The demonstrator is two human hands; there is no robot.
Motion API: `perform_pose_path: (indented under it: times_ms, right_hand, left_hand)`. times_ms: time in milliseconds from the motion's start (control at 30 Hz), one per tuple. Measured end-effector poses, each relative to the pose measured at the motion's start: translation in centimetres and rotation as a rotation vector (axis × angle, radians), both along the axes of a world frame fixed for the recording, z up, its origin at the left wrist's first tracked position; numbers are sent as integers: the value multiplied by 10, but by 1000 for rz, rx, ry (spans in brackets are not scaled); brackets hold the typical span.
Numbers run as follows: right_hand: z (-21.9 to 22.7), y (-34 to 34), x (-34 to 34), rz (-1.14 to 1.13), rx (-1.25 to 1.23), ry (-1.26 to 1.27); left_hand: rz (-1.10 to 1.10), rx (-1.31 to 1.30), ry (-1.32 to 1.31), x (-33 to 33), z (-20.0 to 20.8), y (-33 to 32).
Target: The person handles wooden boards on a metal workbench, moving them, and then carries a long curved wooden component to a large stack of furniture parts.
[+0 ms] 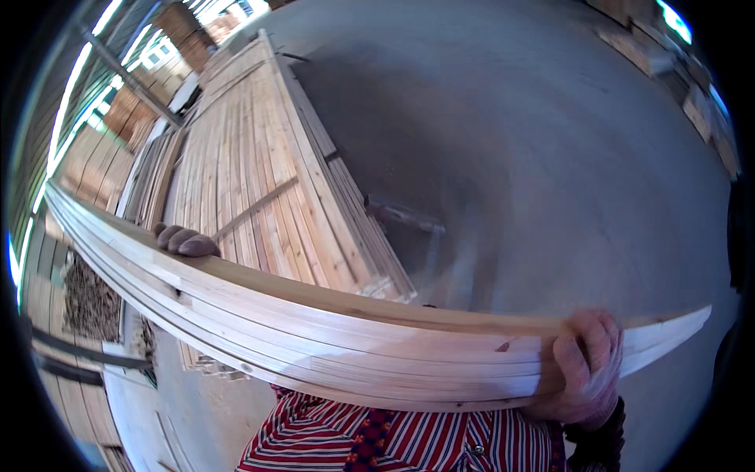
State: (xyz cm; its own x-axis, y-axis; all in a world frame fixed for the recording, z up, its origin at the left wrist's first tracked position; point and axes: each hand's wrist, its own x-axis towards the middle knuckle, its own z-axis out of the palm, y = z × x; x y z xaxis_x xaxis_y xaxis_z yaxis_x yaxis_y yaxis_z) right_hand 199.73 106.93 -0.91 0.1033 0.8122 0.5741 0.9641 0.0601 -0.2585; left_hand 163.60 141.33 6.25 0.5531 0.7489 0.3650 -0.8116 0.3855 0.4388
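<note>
A stack of long pale wooden boards (370,346) spans the view in front of my body, from far left to right, its layers seen edge-on. My right hand (586,366) grips the stack close to its right end, fingers bent over the near side. Further along to the left, the fingers of my left hand (187,240) are curled over the far edge of the same boards. The rest of that hand is hidden behind the stack.
Beyond the boards lies a long, low pile of planks (244,157), with a crosswise strip (255,207) on top. A metal bar (405,214) juts from its right side over the grey concrete floor (566,157). More stacked timber (118,157) stands at the left.
</note>
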Motion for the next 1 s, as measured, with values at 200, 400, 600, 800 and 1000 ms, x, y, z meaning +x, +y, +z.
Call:
perform_pose_path:
  times_ms: [200,400,600,800,1000]
  right_hand:
    - [-15,87,131,117,-186,0]
    - [1,219,245,271,-143,-32]
    - [33,373,318,436,-50,-42]
    - [20,520,381,568,-137,-42]
    - [41,674,423,766,-140,-72]
  left_hand:
    - [461,-39,-48,111,-22,9]
    - [514,281,-128,176,-29,82]
    - [604,366,-219,211,-18,184]
    - [833,322,-190,272,-40,262]
    - [1115,354,-205,322,-24,328]
